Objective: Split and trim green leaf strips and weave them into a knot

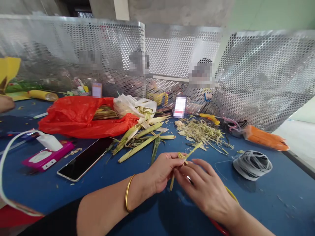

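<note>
Near the middle of the table, my left hand (159, 172) pinches a yellow-green plant strip (194, 150) between thumb and fingers. The strip is looped at the fingertips. One end points up to the right, and another end hangs below the hand. My right hand (206, 188) meets the left one there, its fingertips closed at the same strip, partly hidden. Beneath the right hand show a yellow curved piece (231, 194) and a red one; I cannot make out what they belong to. Just beyond lies a bunch of pale green stalks and husks (140, 141).
A red plastic bag (71, 116), a phone (86, 159) and a magenta power strip (49, 155) lie left. Shredded plant scraps (201, 131), a grey thread spool (252, 165) and an orange packet (265, 137) lie right. A perforated metal screen (169, 49) stands behind. Another person's hand (6, 103) is far left.
</note>
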Tool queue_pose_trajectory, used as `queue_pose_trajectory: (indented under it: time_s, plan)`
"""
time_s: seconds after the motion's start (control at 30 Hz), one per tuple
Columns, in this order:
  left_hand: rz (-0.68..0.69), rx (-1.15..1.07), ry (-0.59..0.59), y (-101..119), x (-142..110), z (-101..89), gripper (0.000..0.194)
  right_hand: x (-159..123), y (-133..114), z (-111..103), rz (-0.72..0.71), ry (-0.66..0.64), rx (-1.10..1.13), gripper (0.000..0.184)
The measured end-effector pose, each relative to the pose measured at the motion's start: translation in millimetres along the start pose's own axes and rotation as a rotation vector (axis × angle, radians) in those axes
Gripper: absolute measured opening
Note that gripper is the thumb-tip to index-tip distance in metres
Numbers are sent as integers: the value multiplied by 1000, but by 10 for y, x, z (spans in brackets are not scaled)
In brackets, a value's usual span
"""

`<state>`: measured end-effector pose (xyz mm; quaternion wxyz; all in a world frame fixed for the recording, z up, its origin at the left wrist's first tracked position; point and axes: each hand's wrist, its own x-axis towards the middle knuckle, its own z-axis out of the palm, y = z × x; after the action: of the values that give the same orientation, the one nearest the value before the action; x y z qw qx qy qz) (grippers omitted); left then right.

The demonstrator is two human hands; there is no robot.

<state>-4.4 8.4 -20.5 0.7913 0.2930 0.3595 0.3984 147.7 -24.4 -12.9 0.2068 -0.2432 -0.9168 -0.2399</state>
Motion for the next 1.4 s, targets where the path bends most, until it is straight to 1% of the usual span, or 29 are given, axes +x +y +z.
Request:
queue_pose_trajectory:
  time_s: [0.1,0.17,0.2,0.23,0.27,0.37,0.43,0.47,0.53,0.57,0.63,0.7,0.73,0.77,0.8,0.83,0.9,0.93,0.97,1.0,1.03,1.07,1.1,1.17,1.23,1.27,1.33,1.4]
  plan:
    - [-30,6,27,-19,2,-6,31,7,-62,45,-81,-82,19,22]
    - [-40,12,23,-22,0,-11,34,5,-84,51,-46,-64,70,22]
    - [-35,18,24,-18,-1,-11,37,3,-82,44,10,-29,119,23]
    - [-27,27,23,-11,-4,-11,39,2,-70,34,99,17,185,22]
    - [-17,39,20,-1,-7,-10,39,1,-48,24,225,66,258,20]
    - [-1,70,-8,33,-19,1,38,-4,58,27,731,195,507,14]
    - [7,96,-37,47,-29,13,34,-14,129,75,1026,197,748,18]
    - [14,116,-43,49,-32,19,33,-22,155,110,1133,170,886,20]
    - [28,166,-25,48,-34,29,30,-41,180,184,1282,103,1119,25]
    - [34,188,2,47,-32,32,29,-51,182,217,1333,71,1191,26]
    - [50,200,66,51,-18,27,27,-68,173,262,1392,40,1252,28]
    - [74,159,130,66,4,9,26,-80,166,270,1366,48,1199,25]
    - [88,129,156,78,16,-4,25,-84,168,260,1309,51,1121,23]
    - [101,102,174,90,29,-17,23,-87,172,242,1215,46,1015,22]
    - [109,83,189,101,40,-30,20,-90,180,219,1083,28,891,24]
    - [115,72,202,109,49,-40,17,-92,188,193,917,3,760,27]
    - [130,87,224,113,62,-47,16,-96,205,141,546,-31,522,31]
    - [138,109,240,107,65,-45,18,-97,212,119,380,-28,430,31]
    - [145,139,255,97,66,-38,21,-97,217,99,250,-9,360,30]
    - [151,176,262,83,65,-29,23,-95,221,82,174,19,316,28]
    - [156,218,253,68,64,-19,24,-92,224,68,147,53,299,27]
    - [164,259,235,52,61,-9,24,-88,227,55,162,88,300,25]
    - [173,298,209,39,57,0,22,-82,231,45,205,123,307,24]
    - [191,361,148,22,48,11,18,-71,239,32,338,169,321,21]
    - [187,401,94,26,35,12,16,-64,247,32,498,166,348,18]
    - [177,415,69,35,28,10,16,-64,251,38,584,132,376,18]
    - [150,435,25,60,11,2,16,-70,257,56,753,15,442,20]
    - [124,449,-9,83,-7,-3,16,-81,260,80,872,-107,492,23]
